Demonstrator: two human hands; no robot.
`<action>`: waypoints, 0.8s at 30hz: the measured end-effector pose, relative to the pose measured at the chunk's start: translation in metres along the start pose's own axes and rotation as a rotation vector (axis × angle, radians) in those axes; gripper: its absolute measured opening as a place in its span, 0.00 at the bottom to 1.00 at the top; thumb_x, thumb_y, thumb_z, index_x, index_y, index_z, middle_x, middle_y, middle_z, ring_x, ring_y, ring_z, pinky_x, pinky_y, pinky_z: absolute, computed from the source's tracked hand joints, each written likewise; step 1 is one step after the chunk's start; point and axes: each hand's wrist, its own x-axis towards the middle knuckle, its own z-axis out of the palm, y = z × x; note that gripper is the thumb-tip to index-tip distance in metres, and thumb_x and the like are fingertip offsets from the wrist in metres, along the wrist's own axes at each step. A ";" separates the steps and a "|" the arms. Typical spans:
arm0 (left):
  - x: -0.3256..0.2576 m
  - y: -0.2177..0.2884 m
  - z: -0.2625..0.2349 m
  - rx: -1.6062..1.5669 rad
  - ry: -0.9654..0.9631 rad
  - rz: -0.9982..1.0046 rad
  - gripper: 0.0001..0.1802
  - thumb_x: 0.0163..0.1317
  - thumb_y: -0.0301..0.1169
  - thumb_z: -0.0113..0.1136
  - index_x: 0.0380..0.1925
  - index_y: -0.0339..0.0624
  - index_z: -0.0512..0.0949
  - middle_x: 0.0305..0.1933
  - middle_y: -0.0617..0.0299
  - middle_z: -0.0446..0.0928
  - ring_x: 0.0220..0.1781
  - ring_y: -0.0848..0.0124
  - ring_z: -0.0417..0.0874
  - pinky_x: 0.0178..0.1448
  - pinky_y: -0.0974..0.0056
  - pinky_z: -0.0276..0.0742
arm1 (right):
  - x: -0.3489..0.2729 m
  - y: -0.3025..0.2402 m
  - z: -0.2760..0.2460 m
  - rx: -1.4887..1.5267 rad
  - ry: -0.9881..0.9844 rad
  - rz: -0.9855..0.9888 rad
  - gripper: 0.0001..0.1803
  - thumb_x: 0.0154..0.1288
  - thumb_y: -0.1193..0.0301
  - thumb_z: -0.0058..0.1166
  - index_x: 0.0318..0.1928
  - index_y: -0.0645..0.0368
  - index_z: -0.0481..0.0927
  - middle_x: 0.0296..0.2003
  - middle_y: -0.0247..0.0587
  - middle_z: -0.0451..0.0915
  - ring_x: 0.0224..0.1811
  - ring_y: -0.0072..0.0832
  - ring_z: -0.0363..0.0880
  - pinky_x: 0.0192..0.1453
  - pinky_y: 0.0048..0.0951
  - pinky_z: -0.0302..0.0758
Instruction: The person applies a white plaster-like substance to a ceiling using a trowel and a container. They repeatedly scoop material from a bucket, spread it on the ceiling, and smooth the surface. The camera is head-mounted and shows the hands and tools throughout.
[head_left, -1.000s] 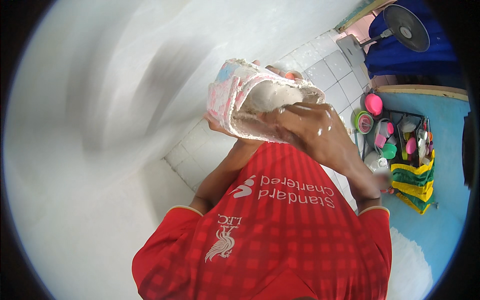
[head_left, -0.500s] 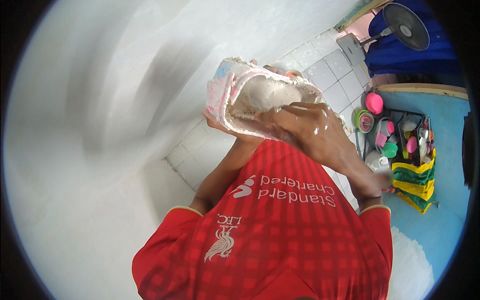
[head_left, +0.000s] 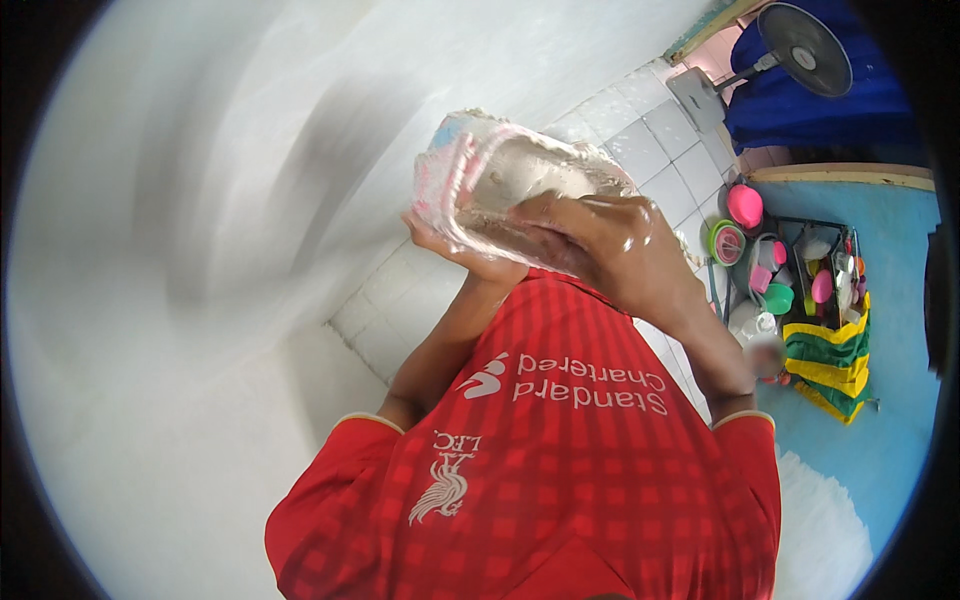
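In front of my chest, a cut-open plastic container (head_left: 437, 190), pinkish with a blue corner and caked in white paste, is tilted so its inside shows. Wet white paste (head_left: 535, 170) coats the inside. My left hand (head_left: 465, 255) supports the container from beneath and behind, its palm against the near left side; most of its fingers are hidden. My right hand (head_left: 625, 245) reaches over the near rim into the container, its fingers curled and pressed together in the paste. Whatever they hold, if anything, is hidden. Wet paste glistens on the knuckles.
A white, smeared wall (head_left: 130, 330) fills the left side. White tiles (head_left: 640, 145) lie beyond the container. At the right are a dark fan (head_left: 805, 55), a rack (head_left: 800, 235) of colourful plastic ware, a striped cloth (head_left: 830, 365) and a blue wall (head_left: 900, 260).
The container has tipped slightly, and the fingertips seen over its far edge are now out of sight. My right hand has shifted a little inside it, with its wrist bent more.
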 end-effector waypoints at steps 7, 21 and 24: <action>0.014 0.002 -0.009 0.040 -0.024 -0.063 0.47 0.70 0.74 0.36 0.77 0.54 0.60 0.73 0.59 0.66 0.76 0.56 0.65 0.79 0.45 0.64 | -0.001 0.009 -0.039 -0.033 -0.052 0.248 0.15 0.67 0.67 0.68 0.52 0.56 0.87 0.22 0.45 0.84 0.21 0.34 0.83 0.31 0.31 0.77; 0.024 0.007 -0.004 -0.357 0.128 -0.660 0.51 0.69 0.78 0.34 0.79 0.54 0.58 0.78 0.58 0.64 0.77 0.55 0.65 0.78 0.45 0.65 | -0.019 0.024 -0.049 -0.267 0.016 -0.136 0.17 0.54 0.70 0.68 0.47 0.50 0.91 0.45 0.33 0.91 0.52 0.38 0.89 0.56 0.41 0.84; 0.021 0.008 -0.004 -0.392 0.133 -0.720 0.51 0.69 0.77 0.34 0.79 0.54 0.58 0.78 0.58 0.64 0.77 0.55 0.66 0.78 0.46 0.67 | -0.029 0.027 -0.044 -0.272 0.009 -0.137 0.17 0.53 0.67 0.67 0.46 0.45 0.92 0.46 0.31 0.91 0.54 0.36 0.88 0.58 0.43 0.84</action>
